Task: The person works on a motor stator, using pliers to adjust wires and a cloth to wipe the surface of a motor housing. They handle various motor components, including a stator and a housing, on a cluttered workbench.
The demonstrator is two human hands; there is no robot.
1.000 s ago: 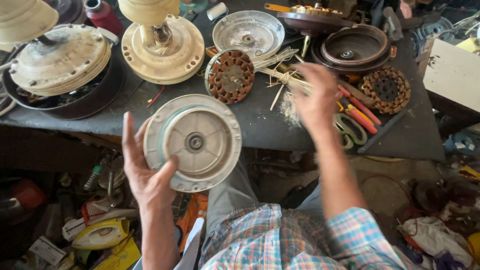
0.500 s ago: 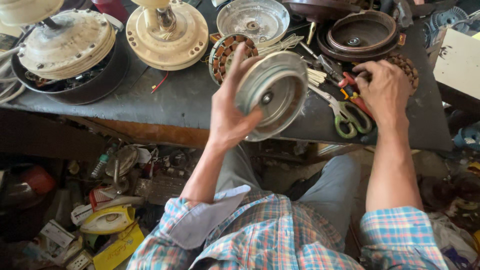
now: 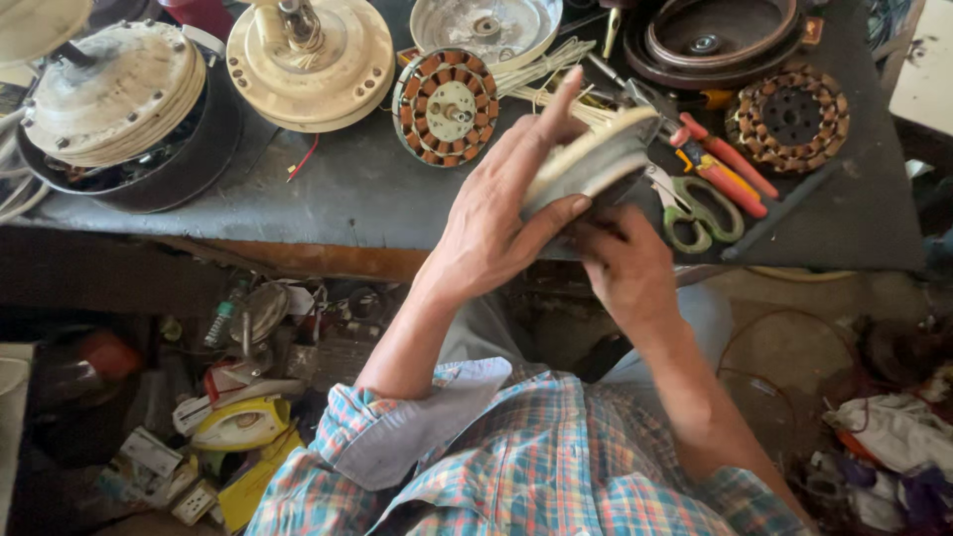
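Motor cover held edge-on in two hands

Two cream fan motor housings sit far left on the surface; two copper-wound stators lie further right; left hand fingers wrap one round metal cover above the front edge; right hand grips beneath it; one pair of green-handled scissors lies just beside.

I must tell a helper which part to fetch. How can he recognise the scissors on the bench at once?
Start at the dark workbench and go to its right half, just past the round metal cover held in both hands. The scissors lie there near the front edge, beside red-handled pliers. Only they have green loop handles.
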